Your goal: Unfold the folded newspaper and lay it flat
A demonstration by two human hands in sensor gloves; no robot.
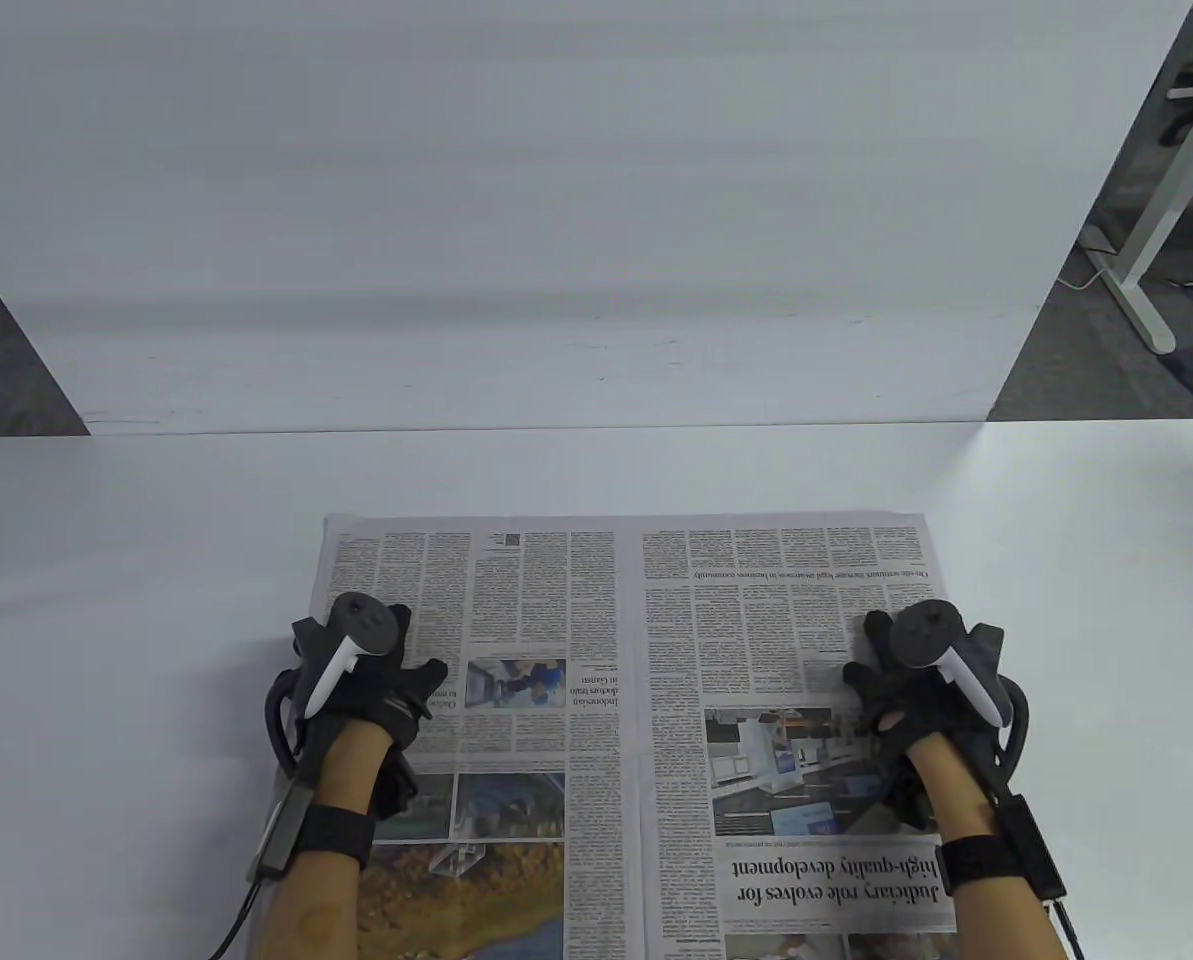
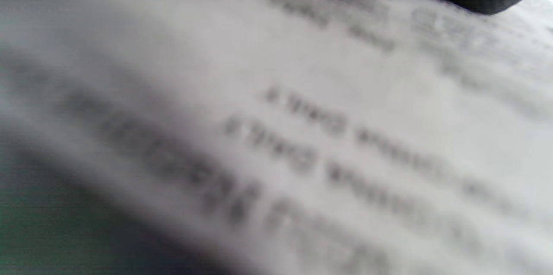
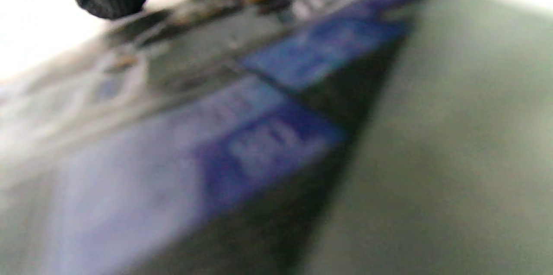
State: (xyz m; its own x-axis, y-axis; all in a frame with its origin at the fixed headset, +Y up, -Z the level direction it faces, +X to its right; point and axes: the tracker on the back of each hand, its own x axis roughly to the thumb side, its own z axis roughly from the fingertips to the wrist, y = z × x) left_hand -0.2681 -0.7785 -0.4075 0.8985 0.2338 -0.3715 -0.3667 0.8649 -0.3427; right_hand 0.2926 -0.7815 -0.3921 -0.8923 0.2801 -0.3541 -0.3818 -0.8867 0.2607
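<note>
The newspaper (image 1: 626, 700) carries its print upside down to the camera: a bold headline just inward of the right hand's (image 1: 921, 690) wrist reads "Judiciary role evolves for high-quality development". Beyond that hand's fingertips, near the far edge, a smaller heading is only partly legible, ending in "legal awareness in business community". Beside the left hand's (image 1: 361, 680) thumb a short caption shows the word "Indonesia"; the wrist views show only blurred print.

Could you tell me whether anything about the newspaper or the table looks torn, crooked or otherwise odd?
Nothing stands out. The newspaper lies open and flat on the table, with the left hand and right hand resting on it.
</note>
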